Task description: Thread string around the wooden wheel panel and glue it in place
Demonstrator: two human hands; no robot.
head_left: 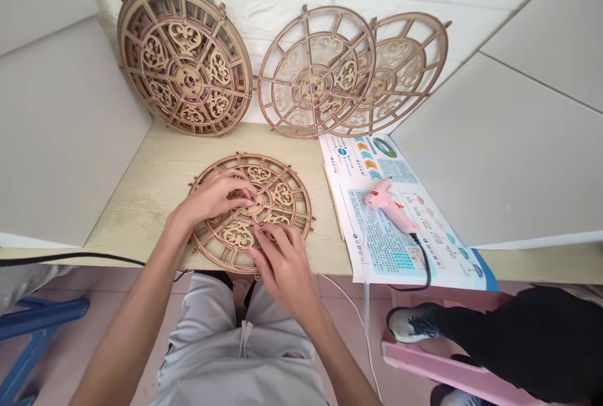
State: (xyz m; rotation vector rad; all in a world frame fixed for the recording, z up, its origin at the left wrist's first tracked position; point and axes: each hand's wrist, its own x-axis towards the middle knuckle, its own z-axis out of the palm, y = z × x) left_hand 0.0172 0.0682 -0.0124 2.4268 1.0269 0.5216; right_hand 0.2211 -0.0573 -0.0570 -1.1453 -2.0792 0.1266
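A round openwork wooden disc point(238, 236) with scroll-shaped cutouts lies flat on the table in front of me. My left hand point(219, 195) is over its left half, thumb and fingertips pinched together close to the hub. Whatever those fingertips hold, if anything, is too small to make out. Lower right on the same disc rests my right hand point(285, 261), its fingers stretched and apart, the fingertips touching the wood just below the centre. Both hands cover parts of the disc's pattern.
Against the white wall lean a thick stack of similar discs point(188, 79) and two overlapping discs point(313, 88). A pink glue gun point(391, 208) with a black cord lies on a printed sheet point(377, 255). Grey panels flank the table point(141, 205). Another person's leg point(518, 337) is at lower right.
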